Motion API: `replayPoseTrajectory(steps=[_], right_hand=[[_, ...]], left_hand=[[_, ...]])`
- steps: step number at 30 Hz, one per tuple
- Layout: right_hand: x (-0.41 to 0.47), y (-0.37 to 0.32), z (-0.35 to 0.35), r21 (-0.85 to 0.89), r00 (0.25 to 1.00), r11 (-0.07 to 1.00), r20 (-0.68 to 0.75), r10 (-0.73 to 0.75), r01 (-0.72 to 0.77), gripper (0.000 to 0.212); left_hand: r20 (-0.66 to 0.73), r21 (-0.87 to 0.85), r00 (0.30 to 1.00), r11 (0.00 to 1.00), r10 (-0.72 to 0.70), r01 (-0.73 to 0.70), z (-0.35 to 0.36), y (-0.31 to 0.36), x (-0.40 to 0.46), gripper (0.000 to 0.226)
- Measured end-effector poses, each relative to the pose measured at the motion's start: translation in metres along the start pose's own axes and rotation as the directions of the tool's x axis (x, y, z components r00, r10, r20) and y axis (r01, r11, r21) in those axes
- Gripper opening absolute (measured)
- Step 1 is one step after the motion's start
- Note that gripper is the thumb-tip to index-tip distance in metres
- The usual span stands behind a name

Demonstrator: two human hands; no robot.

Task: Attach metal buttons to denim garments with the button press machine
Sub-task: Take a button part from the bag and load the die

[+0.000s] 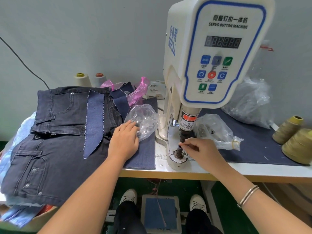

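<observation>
While no denim is lying under the press [217, 53] yet, I'm loading: my right hand [200, 150] is pinching a small part onto the lower die [178, 152], and my left hand [124, 141], fingers relaxed, is reaching into the button bag [143, 120] left of the press. Jeans [55, 135] are waiting further left on the bench [185, 173]; pressing looks entirely ahead.

A garment workshop: a servo button machine [214, 51], stacked denim garments [55, 141] and thread cones [294, 139].
</observation>
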State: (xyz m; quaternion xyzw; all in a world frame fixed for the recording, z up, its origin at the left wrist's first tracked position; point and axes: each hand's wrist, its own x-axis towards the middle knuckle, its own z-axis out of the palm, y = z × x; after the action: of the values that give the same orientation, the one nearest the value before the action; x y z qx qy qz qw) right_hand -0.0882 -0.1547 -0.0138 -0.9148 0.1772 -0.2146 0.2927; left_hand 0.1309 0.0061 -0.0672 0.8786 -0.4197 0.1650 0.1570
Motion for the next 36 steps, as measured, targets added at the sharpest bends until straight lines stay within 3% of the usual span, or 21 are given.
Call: replayPoseTrajectory(steps=[4, 6, 8, 10, 13, 15, 17, 29, 33, 36], right_hand=[[-0.003, 0.002, -0.004, 0.017, 1.0, 1.0, -0.027, -0.01, 0.01, 0.018], [-0.001, 0.005, -0.018, 0.058, 0.994, 0.998, -0.105, -0.001, 0.007, 0.019], [0.008, 0.013, -0.042, 0.105, 0.958, 0.992, -0.268, 0.098, -0.072, 0.015], [0.02, 0.026, -0.066, 0.011, 0.914, 0.973, -0.339, 0.222, -0.232, 0.013], [0.04, 0.048, -0.082, -0.422, 0.915, 0.813, -0.136, 0.379, -0.4, 0.026], [0.048, 0.052, -0.075, -0.653, 0.894, 0.683, 0.021, 0.447, -0.327, 0.026], [0.055, 0.054, -0.066, -0.753, 0.874, 0.603, 0.076, 0.479, -0.265, 0.028], [0.081, 0.053, -0.033, -0.816, 0.802, 0.476, 0.027, 0.596, -0.327, 0.023], [0.082, 0.054, -0.028, -0.823, 0.719, 0.425, 0.028, 0.695, -0.378, 0.031], [0.085, 0.052, -0.029, -0.826, 0.723, 0.412, 0.008, 0.691, -0.384, 0.036]], left_hand=[[0.0, -0.001, 1.0, 1.0, 0.0, 0.0, 0.0, -0.001, 0.0, 0.032], [-0.003, -0.003, 1.0, 1.0, 0.002, -0.002, 0.001, -0.001, 0.0, 0.032], [-0.009, 0.0, 1.0, 1.0, 0.009, -0.009, 0.001, -0.001, 0.0, 0.031], [-0.014, 0.005, 1.0, 1.0, 0.01, -0.01, 0.0, -0.001, 0.0, 0.031], [-0.01, 0.005, 1.0, 1.0, 0.008, -0.008, 0.001, -0.001, 0.0, 0.031], [-0.009, 0.005, 1.0, 1.0, 0.007, -0.007, 0.001, -0.001, 0.0, 0.031], [-0.011, 0.009, 1.0, 1.0, 0.006, -0.006, 0.001, -0.001, 0.0, 0.031], [-0.012, 0.011, 1.0, 1.0, -0.001, 0.001, 0.002, -0.001, 0.001, 0.03], [-0.012, 0.008, 1.0, 1.0, 0.004, -0.004, 0.002, 0.0, 0.001, 0.031], [-0.018, 0.003, 1.0, 1.0, 0.003, -0.003, 0.002, 0.0, 0.001, 0.03]])
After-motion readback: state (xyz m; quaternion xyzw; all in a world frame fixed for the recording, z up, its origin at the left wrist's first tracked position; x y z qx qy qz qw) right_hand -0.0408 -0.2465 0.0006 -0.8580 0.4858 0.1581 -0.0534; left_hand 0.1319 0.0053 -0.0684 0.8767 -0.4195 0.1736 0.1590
